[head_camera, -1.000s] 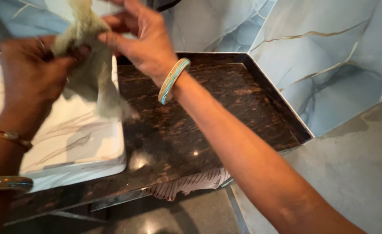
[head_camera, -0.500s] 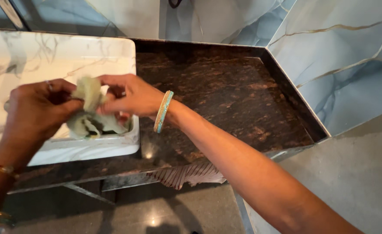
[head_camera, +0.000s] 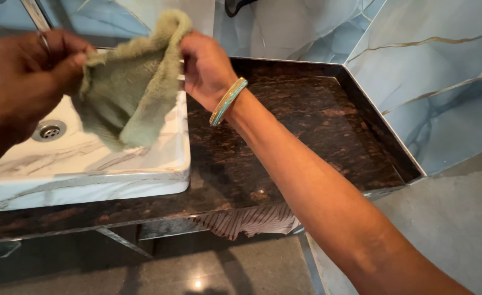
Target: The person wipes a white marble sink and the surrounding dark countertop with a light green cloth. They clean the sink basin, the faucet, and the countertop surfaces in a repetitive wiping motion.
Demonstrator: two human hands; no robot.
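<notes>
Both my hands hold up a pale green terry cloth (head_camera: 131,87), spread open between them above the right part of a white marble-patterned basin (head_camera: 115,169). My left hand (head_camera: 22,82) pinches the cloth's left top corner. The right top corner is gripped by my right hand (head_camera: 205,65), which wears a gold and turquoise bangle at the wrist. The cloth hangs loose, its lower edge just above the basin's inside.
A dark brown speckled stone counter (head_camera: 306,131) runs right of the basin, boxed in by blue-white marbled wall tiles (head_camera: 443,82). The basin's metal drain (head_camera: 49,130) shows at left. A striped fabric (head_camera: 246,221) hangs under the counter's front edge. Grey floor lies below.
The cloth was bunched low between my hands at the basin's rim half a second ago; now both hands have lifted it and pulled it open.
</notes>
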